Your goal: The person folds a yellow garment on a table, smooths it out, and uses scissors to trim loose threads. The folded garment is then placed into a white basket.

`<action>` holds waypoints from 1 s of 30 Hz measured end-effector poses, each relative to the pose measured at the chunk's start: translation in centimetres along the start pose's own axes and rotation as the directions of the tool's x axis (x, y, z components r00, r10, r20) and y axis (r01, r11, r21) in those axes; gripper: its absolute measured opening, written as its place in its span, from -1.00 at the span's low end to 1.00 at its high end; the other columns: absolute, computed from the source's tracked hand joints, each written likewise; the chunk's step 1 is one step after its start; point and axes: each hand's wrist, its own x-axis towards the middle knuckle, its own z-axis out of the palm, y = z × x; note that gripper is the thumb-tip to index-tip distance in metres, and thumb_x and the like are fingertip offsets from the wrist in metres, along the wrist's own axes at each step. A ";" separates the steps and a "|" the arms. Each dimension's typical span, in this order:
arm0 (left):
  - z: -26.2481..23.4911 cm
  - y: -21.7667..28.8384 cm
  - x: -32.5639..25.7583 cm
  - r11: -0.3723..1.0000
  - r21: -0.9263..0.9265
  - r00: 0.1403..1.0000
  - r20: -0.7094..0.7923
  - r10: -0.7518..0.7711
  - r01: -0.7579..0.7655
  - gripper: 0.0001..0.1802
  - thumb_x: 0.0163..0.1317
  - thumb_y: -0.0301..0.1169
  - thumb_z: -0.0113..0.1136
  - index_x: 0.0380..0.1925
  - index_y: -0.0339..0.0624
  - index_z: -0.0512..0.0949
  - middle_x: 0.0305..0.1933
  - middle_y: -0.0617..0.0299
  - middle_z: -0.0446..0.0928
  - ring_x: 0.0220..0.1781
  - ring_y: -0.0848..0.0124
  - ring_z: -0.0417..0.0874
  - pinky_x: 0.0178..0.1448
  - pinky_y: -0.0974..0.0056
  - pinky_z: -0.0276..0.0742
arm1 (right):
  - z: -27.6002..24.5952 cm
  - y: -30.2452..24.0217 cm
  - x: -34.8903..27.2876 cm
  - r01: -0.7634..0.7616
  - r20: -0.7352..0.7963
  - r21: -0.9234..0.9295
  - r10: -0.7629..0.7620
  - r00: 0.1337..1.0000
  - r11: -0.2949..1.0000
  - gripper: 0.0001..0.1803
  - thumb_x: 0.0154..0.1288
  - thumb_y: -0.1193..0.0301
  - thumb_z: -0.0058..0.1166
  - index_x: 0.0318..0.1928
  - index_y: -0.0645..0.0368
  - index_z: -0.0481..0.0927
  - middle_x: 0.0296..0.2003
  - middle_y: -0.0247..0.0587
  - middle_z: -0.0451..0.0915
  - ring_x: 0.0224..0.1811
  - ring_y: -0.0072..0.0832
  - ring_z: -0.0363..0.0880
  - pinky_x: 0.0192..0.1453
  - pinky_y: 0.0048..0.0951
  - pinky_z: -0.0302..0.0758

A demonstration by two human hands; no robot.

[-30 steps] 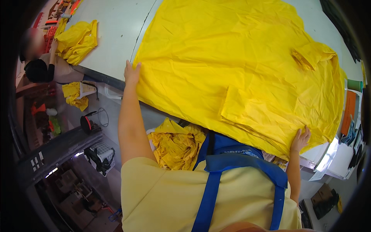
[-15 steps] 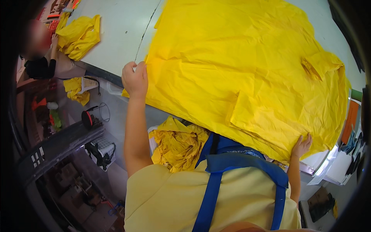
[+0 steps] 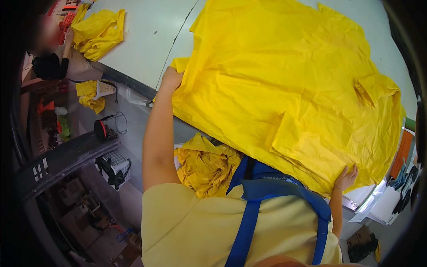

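A large sheet-like yellow garment (image 3: 275, 80) of thin, creased fabric is spread over the pale worktable, with raised flaps at its middle and right. My left hand (image 3: 172, 79) is closed on its left edge, where the fabric is lifted and folded over; the fingertips are partly hidden. Near the table's front edge on the right, my right hand (image 3: 346, 178) lies on the garment with its fingers stretched out.
The worktable (image 3: 138, 40) has a dark seam on the left. Below its front edge, a container holds crumpled yellow fabric (image 3: 207, 167). At the far left another person's hand (image 3: 69, 35) touches a yellow bundle (image 3: 101, 33). A white basket (image 3: 116, 167) stands on the floor.
My left hand has moved right and closed over the garment's left edge, drawing that edge rightward into folds. My right hand stays at nearly the same spot on the fabric.
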 end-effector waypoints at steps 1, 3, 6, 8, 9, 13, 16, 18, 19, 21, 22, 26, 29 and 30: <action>0.3 -0.5 0.9 0.992 -0.116 0.995 0.086 -0.045 0.055 -0.58 0.23 -0.23 0.11 -0.15 -0.47 0.55 -0.20 -0.04 0.63 -0.20 0.15 0.65 -0.12 0.16 0.53 | 0.0 0.0 0.0 -0.009 0.003 -0.008 0.009 1.000 1.000 -0.44 0.39 0.03 -0.15 0.30 -0.02 0.27 0.31 -0.12 0.23 0.36 -0.16 0.16 0.27 0.11 0.14; 1.0 -2.1 3.0 0.926 -0.326 0.958 0.268 -0.102 0.189 -0.56 0.25 -0.20 0.11 -0.13 -0.44 0.55 -0.16 -0.03 0.63 -0.14 0.18 0.65 -0.03 0.20 0.54 | 0.1 0.0 0.2 -0.019 0.013 -0.021 0.019 1.000 1.000 -0.44 0.39 0.03 -0.15 0.30 -0.02 0.27 0.31 -0.12 0.23 0.36 -0.16 0.16 0.27 0.11 0.14; -2.1 0.2 4.1 0.452 -0.695 0.781 0.625 -0.006 0.559 -0.53 0.27 -0.17 0.09 -0.01 -0.36 0.50 -0.03 0.03 0.60 -0.07 0.21 0.63 0.07 0.21 0.53 | 0.2 0.2 0.1 -0.025 0.017 -0.029 0.026 1.000 0.999 -0.44 0.39 0.02 -0.15 0.30 -0.03 0.27 0.30 -0.12 0.23 0.35 -0.16 0.17 0.27 0.10 0.13; -3.6 2.3 4.6 0.222 -0.811 0.831 0.557 0.008 0.541 -0.50 0.30 -0.14 0.05 0.08 -0.31 0.45 0.06 0.05 0.55 -0.02 0.21 0.61 0.10 0.19 0.52 | 0.2 0.2 -0.1 -0.008 0.003 -0.023 0.008 1.000 1.000 -0.44 0.39 0.03 -0.16 0.30 -0.02 0.27 0.30 -0.11 0.23 0.35 -0.15 0.18 0.27 0.09 0.14; -3.8 2.8 4.9 0.100 -0.850 0.854 0.520 0.005 0.517 -0.49 0.32 -0.13 0.04 0.12 -0.29 0.42 0.11 0.06 0.52 0.01 0.21 0.59 0.12 0.17 0.51 | 0.2 0.3 -0.1 -0.006 0.005 -0.021 0.006 1.000 1.000 -0.44 0.39 0.03 -0.15 0.30 -0.02 0.27 0.30 -0.10 0.23 0.34 -0.14 0.19 0.27 0.07 0.14; -2.8 2.8 6.4 0.203 -0.853 0.877 0.476 -0.074 0.480 -0.41 0.32 -0.07 0.07 0.18 -0.29 0.36 0.16 0.06 0.48 0.11 0.22 0.54 0.18 0.16 0.46 | 0.5 0.9 0.3 0.057 -0.022 0.022 -0.057 0.998 0.998 -0.44 0.39 0.04 -0.15 0.29 0.00 0.27 0.30 -0.08 0.23 0.34 -0.13 0.19 0.27 0.01 0.17; -2.0 4.1 7.2 0.399 -0.804 0.897 0.376 -0.232 0.441 -0.43 0.32 -0.10 0.09 0.18 -0.27 0.37 0.15 0.08 0.49 0.13 0.26 0.53 0.22 0.17 0.43 | 0.4 0.8 0.1 0.060 -0.019 0.001 -0.060 0.998 0.998 -0.44 0.40 0.05 -0.15 0.29 0.02 0.27 0.29 -0.06 0.24 0.33 -0.12 0.20 0.28 -0.03 0.18; -2.0 4.1 7.1 0.369 -0.755 0.797 0.601 0.060 0.541 -0.46 0.30 -0.15 0.13 0.15 -0.28 0.40 0.13 0.08 0.50 0.10 0.26 0.55 0.19 0.19 0.44 | 0.0 0.4 0.0 0.047 -0.013 -0.020 -0.048 0.999 0.999 -0.44 0.40 0.06 -0.15 0.29 0.04 0.26 0.29 -0.05 0.24 0.32 -0.11 0.20 0.28 -0.05 0.18; -2.0 4.2 7.1 0.472 -0.749 0.814 0.572 0.104 0.466 -0.48 0.30 -0.16 0.13 0.14 -0.28 0.41 0.12 0.09 0.51 0.09 0.27 0.55 0.18 0.20 0.45 | -0.2 0.1 0.0 0.048 -0.016 -0.022 -0.049 0.999 0.999 -0.44 0.40 0.06 -0.15 0.29 0.05 0.26 0.28 -0.04 0.24 0.32 -0.10 0.20 0.29 -0.06 0.18; -2.1 4.5 7.3 0.646 -0.707 0.828 0.523 0.204 0.287 -0.51 0.30 -0.19 0.13 0.13 -0.26 0.43 0.09 0.10 0.53 0.06 0.27 0.57 0.16 0.22 0.46 | -0.2 0.1 0.0 0.068 -0.019 -0.011 -0.068 0.997 0.998 -0.44 0.40 0.07 -0.15 0.29 0.07 0.26 0.28 -0.02 0.24 0.31 -0.09 0.21 0.29 -0.08 0.19; -2.1 4.5 7.7 0.649 -0.696 0.859 0.496 0.124 0.308 -0.52 0.29 -0.20 0.15 0.11 -0.26 0.44 0.07 0.11 0.54 0.05 0.28 0.57 0.15 0.22 0.47 | -0.1 0.3 0.2 0.088 -0.019 0.002 -0.088 0.996 0.996 -0.44 0.40 0.08 -0.14 0.28 0.08 0.26 0.28 -0.01 0.24 0.31 -0.08 0.21 0.30 -0.10 0.19; -1.2 1.5 11.2 0.877 -0.462 0.966 0.259 -0.008 0.131 -0.51 0.21 -0.24 0.22 0.09 -0.22 0.45 -0.02 0.07 0.58 -0.01 0.23 0.60 0.11 0.16 0.49 | -0.5 -0.6 0.7 0.097 -0.008 -0.006 -0.097 0.995 0.995 -0.46 0.42 0.13 -0.14 0.27 0.16 0.27 0.26 0.06 0.26 0.29 -0.03 0.23 0.32 -0.13 0.20; 0.0 2.0 10.4 0.997 -0.069 0.999 0.034 0.031 -0.029 -0.48 0.16 -0.25 0.25 0.11 -0.16 0.43 0.00 0.02 0.56 0.00 0.13 0.60 0.09 0.09 0.49 | -0.5 -0.7 0.4 0.087 -0.033 0.026 -0.086 0.996 0.996 -0.47 0.42 0.13 -0.13 0.26 0.17 0.28 0.26 0.07 0.27 0.29 -0.03 0.24 0.32 -0.14 0.21; 0.3 2.9 9.3 0.998 0.055 0.998 -0.043 0.044 -0.041 -0.47 0.15 -0.25 0.25 0.12 -0.15 0.41 0.03 0.01 0.54 0.01 0.09 0.59 0.08 0.07 0.49 | -0.4 -0.6 0.3 0.089 -0.038 0.029 -0.088 0.995 0.996 -0.47 0.40 0.14 -0.11 0.26 0.16 0.29 0.25 0.07 0.27 0.28 -0.02 0.24 0.32 -0.13 0.20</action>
